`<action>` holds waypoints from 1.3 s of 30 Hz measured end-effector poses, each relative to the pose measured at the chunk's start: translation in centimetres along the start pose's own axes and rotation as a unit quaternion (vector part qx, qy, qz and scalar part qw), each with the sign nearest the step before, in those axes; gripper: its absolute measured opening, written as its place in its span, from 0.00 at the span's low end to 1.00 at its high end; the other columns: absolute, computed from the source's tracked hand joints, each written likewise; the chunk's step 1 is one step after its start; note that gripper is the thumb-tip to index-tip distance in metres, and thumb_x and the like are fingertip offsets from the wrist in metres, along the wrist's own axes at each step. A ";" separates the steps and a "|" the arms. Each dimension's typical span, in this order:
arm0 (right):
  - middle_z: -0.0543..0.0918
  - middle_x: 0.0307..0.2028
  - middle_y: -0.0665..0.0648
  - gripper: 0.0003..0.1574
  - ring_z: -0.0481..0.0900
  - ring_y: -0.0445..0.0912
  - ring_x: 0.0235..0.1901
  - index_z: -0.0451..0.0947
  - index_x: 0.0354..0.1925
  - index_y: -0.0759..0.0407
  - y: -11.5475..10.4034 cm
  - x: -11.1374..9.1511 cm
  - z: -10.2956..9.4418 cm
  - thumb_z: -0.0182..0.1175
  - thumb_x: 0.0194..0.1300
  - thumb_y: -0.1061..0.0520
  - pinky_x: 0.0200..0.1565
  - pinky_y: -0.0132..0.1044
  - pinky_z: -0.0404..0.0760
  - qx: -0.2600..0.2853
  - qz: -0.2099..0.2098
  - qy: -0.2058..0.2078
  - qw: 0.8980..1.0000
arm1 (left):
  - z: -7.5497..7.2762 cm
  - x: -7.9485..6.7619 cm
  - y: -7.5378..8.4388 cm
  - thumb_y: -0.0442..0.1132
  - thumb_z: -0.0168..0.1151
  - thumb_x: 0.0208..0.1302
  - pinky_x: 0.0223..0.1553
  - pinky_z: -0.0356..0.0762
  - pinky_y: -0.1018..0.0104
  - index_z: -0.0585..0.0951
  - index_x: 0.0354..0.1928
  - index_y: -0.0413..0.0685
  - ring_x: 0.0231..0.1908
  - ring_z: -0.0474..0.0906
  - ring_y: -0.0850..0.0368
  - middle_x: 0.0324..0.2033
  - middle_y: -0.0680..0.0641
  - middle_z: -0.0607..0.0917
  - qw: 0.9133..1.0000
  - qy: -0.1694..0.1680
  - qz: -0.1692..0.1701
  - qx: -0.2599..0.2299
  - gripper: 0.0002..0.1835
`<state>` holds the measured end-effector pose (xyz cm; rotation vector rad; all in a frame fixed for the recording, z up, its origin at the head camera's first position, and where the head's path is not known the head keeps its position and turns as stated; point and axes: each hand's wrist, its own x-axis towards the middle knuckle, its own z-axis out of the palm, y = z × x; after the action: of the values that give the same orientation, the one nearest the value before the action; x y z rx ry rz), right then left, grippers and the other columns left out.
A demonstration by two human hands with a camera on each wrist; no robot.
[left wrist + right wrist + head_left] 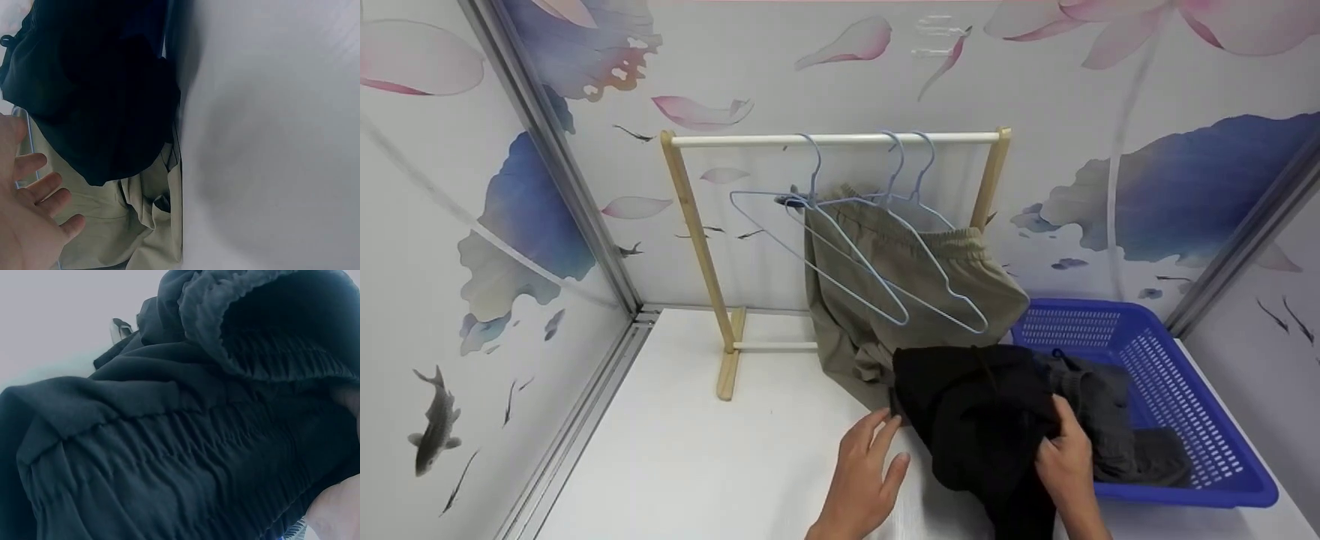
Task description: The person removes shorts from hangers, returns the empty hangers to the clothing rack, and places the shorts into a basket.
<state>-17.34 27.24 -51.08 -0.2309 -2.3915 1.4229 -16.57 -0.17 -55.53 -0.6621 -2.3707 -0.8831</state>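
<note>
Black elastic-waisted pants are held up over the table in front of the rack. My right hand grips their right side between thumb and fingers. In the right wrist view the gathered waistband fills much of the frame, with part of the right hand at the edge. Beside the pants' left edge is my left hand, its fingers spread and relaxed. The left wrist view shows this hand apart from the black cloth. Khaki pants hang behind.
A rack with a white rail and wooden posts carries several light-blue hangers. At the right stands a blue perforated basket with dark grey clothes inside. Printed panels enclose the white table.
</note>
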 end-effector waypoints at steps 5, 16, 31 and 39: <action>0.74 0.67 0.73 0.28 0.71 0.64 0.67 0.70 0.69 0.62 -0.1 0.2 -0.9 0.60 0.77 0.55 0.66 0.60 0.66 0.001 0.020 0.009 1.000 | 0.3 0.5 0.4 0.46 0.55 0.80 0.62 0.73 0.47 0.78 0.65 0.41 0.65 0.73 0.48 0.65 0.42 0.75 1.000 -0.004 0.013 0.006 0.21; 0.80 0.59 0.48 0.27 0.72 0.31 0.55 0.75 0.66 0.57 -0.6 0.8 -2.4 0.64 0.74 0.51 0.56 0.32 0.67 -0.002 0.027 0.077 0.997 | 0.9 1.2 1.1 0.48 0.52 0.81 0.63 0.72 0.48 0.78 0.65 0.42 0.65 0.72 0.49 0.66 0.42 0.74 0.999 -0.018 0.035 0.007 0.22; 0.77 0.46 0.26 0.21 0.72 0.28 0.50 0.78 0.61 0.59 -1.3 1.7 -4.4 0.63 0.74 0.55 0.52 0.24 0.66 0.048 0.000 0.142 0.989 | 0.9 2.0 2.2 0.49 0.48 0.83 0.66 0.70 0.47 0.77 0.68 0.43 0.68 0.70 0.48 0.68 0.42 0.73 0.998 -0.052 0.028 -0.017 0.24; 0.78 0.47 0.29 0.22 0.72 0.31 0.52 0.77 0.64 0.58 -1.7 2.5 -5.5 0.61 0.75 0.55 0.52 0.24 0.67 0.080 0.006 0.158 0.984 | 1.1 2.0 2.3 0.50 0.47 0.83 0.66 0.70 0.48 0.76 0.68 0.44 0.69 0.69 0.49 0.69 0.43 0.72 0.998 -0.053 0.031 -0.011 0.24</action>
<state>-17.56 31.66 -46.67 -0.3989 -2.0134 1.4538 -16.99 2.64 -53.95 -0.8052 -2.4217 -0.8682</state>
